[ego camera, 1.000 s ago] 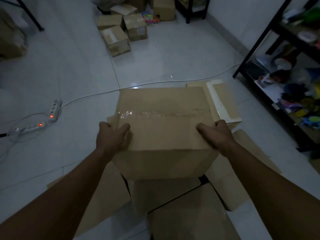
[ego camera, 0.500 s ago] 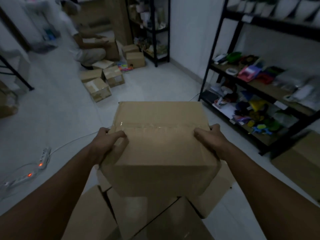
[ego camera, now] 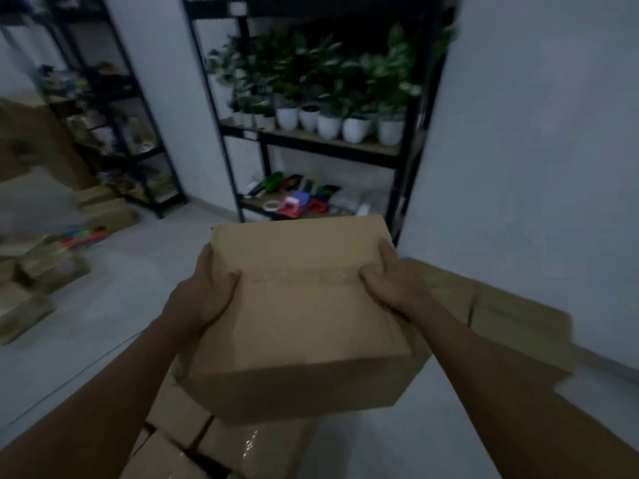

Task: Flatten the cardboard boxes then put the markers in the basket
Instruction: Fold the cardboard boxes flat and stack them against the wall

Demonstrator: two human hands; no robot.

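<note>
Up close, both hands gripping a taped cardboard box [ego camera: 297, 316] in mid-air: left hand [ego camera: 204, 295] on its left edge, right hand [ego camera: 390, 281] on its right. Below, more cardboard boxes [ego camera: 214, 444] on the floor.

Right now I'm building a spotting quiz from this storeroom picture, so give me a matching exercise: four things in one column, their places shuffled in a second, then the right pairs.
Things:
1. taped cardboard box
2. potted plants
3. roll of tape
4. coloured markers

Places:
A. on the floor at the left
B. on the upper shelf of the black rack
C. between the left hand and the right hand
D. on the lowest shelf, beside a red tape dispenser

Pairs: 1-C, 2-B, 3-D, 4-A
</note>
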